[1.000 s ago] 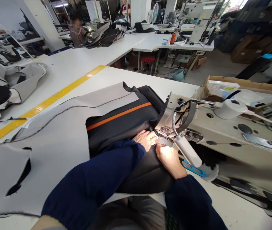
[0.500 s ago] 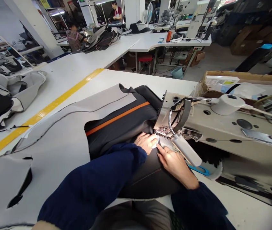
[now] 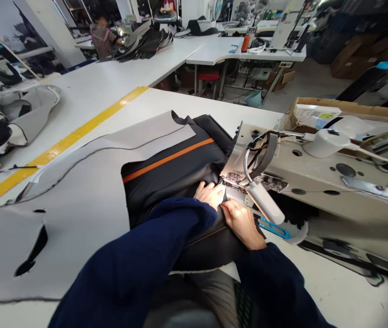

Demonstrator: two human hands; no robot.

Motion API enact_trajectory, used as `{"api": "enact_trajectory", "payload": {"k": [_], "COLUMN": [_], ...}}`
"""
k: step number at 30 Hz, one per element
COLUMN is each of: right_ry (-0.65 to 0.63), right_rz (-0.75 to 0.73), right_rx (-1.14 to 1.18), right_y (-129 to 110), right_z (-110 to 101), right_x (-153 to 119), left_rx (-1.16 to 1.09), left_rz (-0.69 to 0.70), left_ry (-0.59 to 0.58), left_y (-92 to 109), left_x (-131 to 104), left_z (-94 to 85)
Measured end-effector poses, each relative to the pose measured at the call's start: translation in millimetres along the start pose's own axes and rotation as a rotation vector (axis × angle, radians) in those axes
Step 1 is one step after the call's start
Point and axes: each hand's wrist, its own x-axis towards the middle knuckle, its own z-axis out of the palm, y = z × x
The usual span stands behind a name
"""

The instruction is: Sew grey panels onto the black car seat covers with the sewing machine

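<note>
A black leather-like cover [image 3: 166, 193] with an orange stripe [image 3: 169, 160] and grey-backed panels [image 3: 87, 200] lies bunched on the table under the head of a sewing machine [image 3: 236, 152]. My left hand [image 3: 210, 195] is closed on the cover's edge just in front of the needle area, where a small white piece shows under the fingers. Close beside it, my right hand [image 3: 243, 222] pinches the cover's near edge between thumb and fingers. A lamp [image 3: 265, 202] on a flexible neck lights the stitching spot. The needle itself is too small to make out.
A blue plastic tool [image 3: 275, 228] lies under the machine arm. Behind the machine stands an open cardboard box [image 3: 296, 109]. More grey and black covers [image 3: 26, 116] lie at the left, past a yellow tape line [image 3: 87, 130]. Another person [image 3: 103, 38] sits farther back.
My right hand has drawn in toward the left hand, its extended index finger now curled into a pinch. The black cover's near part has shifted slightly, and the camera view has tilted down a little.
</note>
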Motion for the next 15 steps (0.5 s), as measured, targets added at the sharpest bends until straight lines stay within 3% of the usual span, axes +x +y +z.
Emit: {"api": "enact_trajectory", "payload": {"k": [3, 5, 8, 15], "right_ry": [-0.006, -0.022, -0.037, 0.008], "right_rz": [0.001, 0.008, 0.017, 0.067], "right_rx": [-0.046, -0.050, -0.050, -0.096], "right_y": [1, 2, 3, -9], "right_z": [-7, -11, -13, -6], "right_x": [-1, -3, -8, -10], "left_rx": [-0.057, -0.086, -0.068, 0.003], "left_rz": [-0.124, -0.132, -0.053, 0.178], "left_ry": [0.093, 0.157, 0.161, 0.085], "left_y": [7, 7, -1, -21], "left_x": [-12, -18, -22, -10], "left_z": [13.1, 20.7, 23.5, 10.2]}}
